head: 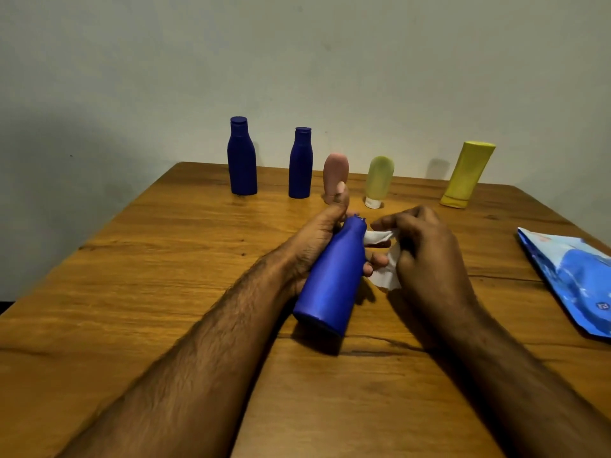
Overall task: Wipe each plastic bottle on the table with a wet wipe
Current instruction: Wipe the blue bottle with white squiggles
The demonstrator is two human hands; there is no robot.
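Note:
My left hand (317, 241) grips a blue plastic bottle (334, 282), tilted with its base toward me and its neck pointing away, held above the table. My right hand (420, 256) holds a crumpled white wet wipe (383, 266) against the bottle's right side near the neck. At the far edge of the wooden table (165, 259) stand two dark blue bottles (242, 157) (300, 163), a pink tube (335, 173), a pale green tube (378, 180) and a yellow bottle (468, 173), all upright. My left thumb partly covers the pink tube.
A blue wet wipe pack (575, 279) lies flat at the table's right edge. A plain wall rises right behind the row of bottles. Bare wood shows on the left half and near side of the table.

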